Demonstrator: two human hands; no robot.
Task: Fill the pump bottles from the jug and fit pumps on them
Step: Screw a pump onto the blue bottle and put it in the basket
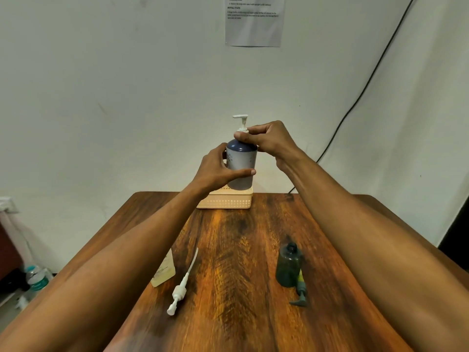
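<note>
A grey pump bottle (241, 158) with a dark blue shoulder is held upright above the far end of the table. My left hand (218, 168) wraps its body. My right hand (266, 138) pinches the collar of the white pump (241, 121) sitting in its neck. On the table lie a loose white pump (181, 288) with a long tube and a grey-green pump (300, 295). A dark green bottle (288, 268) stands open near the right. A pale cream bottle (165, 270) stands partly hidden behind my left forearm. No jug is in view.
A cream plastic basket (225, 200) sits at the far edge of the wooden table (241, 250), right under the held bottle. A black cable (368, 80) runs down the wall. A water bottle (36, 278) stands on the floor at left.
</note>
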